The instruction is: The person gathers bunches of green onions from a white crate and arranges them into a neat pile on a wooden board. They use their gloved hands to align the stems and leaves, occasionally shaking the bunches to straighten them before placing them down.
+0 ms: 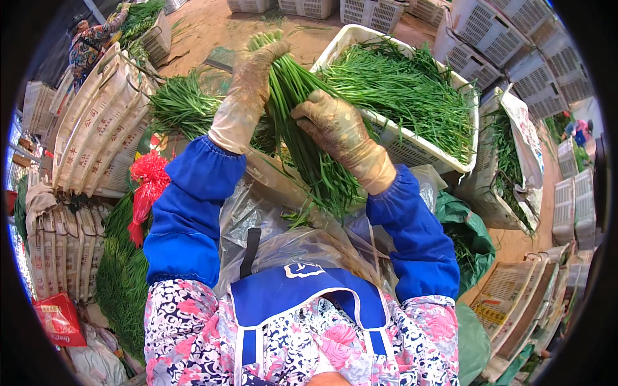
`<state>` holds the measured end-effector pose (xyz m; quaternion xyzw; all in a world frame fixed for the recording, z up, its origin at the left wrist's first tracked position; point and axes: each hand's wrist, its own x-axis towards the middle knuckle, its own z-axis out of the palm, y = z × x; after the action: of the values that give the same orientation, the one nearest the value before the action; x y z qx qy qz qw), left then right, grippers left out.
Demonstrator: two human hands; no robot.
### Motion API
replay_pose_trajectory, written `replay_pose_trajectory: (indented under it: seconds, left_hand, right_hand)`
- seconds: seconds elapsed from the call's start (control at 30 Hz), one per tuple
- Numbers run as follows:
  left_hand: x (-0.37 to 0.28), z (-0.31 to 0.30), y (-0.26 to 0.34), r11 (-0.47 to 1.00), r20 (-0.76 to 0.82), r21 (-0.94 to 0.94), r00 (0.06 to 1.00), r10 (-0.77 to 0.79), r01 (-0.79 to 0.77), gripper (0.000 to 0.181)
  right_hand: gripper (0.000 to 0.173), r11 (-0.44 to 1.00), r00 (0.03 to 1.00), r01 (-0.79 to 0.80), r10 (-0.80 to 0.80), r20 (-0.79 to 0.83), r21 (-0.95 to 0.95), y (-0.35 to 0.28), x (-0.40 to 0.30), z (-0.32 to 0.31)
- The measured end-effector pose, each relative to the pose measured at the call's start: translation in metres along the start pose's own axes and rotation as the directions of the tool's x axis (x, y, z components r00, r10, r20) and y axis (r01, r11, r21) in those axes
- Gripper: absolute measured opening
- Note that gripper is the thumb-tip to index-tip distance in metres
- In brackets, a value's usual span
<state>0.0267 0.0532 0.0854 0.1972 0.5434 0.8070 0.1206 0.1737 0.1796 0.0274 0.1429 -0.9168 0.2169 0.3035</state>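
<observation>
My left hand (pixel 253 82), in a soiled rubber glove, is closed around the upper part of a bunch of long green garlic chives (pixel 294 106), just below the pale cut ends. The leaves hang down towards my lap. My right hand (pixel 333 128), gloved alike, rests against the bunch's right side with its fingers curled; whether it grips any leaves cannot be told. Behind it a white plastic crate (pixel 420 157) holds many loose chives (pixel 400 91). More bunches of chives (pixel 186 103) lie to the left of my left hand. Clear plastic sheeting (pixel 309 246) covers my lap.
Stacked white crates stand at left (pixel 96 130) and upper right (pixel 483 34). Beside my left arm are a red bundle of plastic twine (pixel 147 178) and a heap of greens (pixel 123 270). A green plastic bag (pixel 466 231) lies at right. Another person (pixel 89 46) is at upper left.
</observation>
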Motion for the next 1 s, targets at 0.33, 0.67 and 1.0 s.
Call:
replay_pose_trajectory:
  seconds: [0.33, 0.67, 1.0]
  left_hand:
    - [0.04, -0.018, 0.063, 0.974, -0.391, 0.119, 0.893, 0.222, -0.19, 0.038]
    - [0.045, 0.011, 0.036, 0.968, -0.227, 0.109, 0.943, 0.244, -0.224, 0.027]
    - [0.055, -0.066, 0.004, 0.995, -0.308, -0.065, 0.947, -0.089, 0.073, 0.022]
  right_hand:
    - [0.024, 0.916, 0.42, -0.312, 0.373, 0.828, -0.254, 0.043, -0.136, -0.022]
    - [0.03, 0.975, 0.994, -0.094, 0.103, -0.034, 0.203, -0.043, -0.023, -0.084]
    - [0.037, 0.779, 0.835, -0.527, 0.549, 0.039, 0.34, 0.005, -0.104, -0.026]
